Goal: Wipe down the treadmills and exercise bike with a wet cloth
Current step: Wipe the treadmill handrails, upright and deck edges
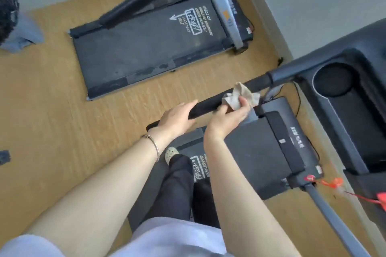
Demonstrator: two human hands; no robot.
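At the left edge of the frame a second person (8, 4) is partly in view above the wooden floor (52, 89). Right of them, in the upper middle, a folded-flat far treadmill (146, 48) lies with damp-looking patches along its lower edge (whether it has been wiped cannot be told). At the centre, the person's left hand (177, 118), a thin bracelet (155, 148) on the wrist, curls over the black handrail (205, 107) of the near treadmill (261, 152) and grips it. Just to the right, the right hand (231, 115) pinches a crumpled beige cloth (240, 96) between thumb and fingers and presses it against the same handrail, partway along its padded length. Farther right, the rail runs up to a dark console (355, 131) with a round cup well, and a red safety cord (332, 182) trails near the lower right.

The step in hand appears to be wiping the near treadmill's handrail, with the left hand steadying the bar. The next move likely calls for sliding the cloth along the rail toward the console, wrapping it round the bar to reach the underside, then shifting the left hand so the part it covers can be wiped too. The console, the deck and the exercise bike, which is not in view, appear to be still ahead.
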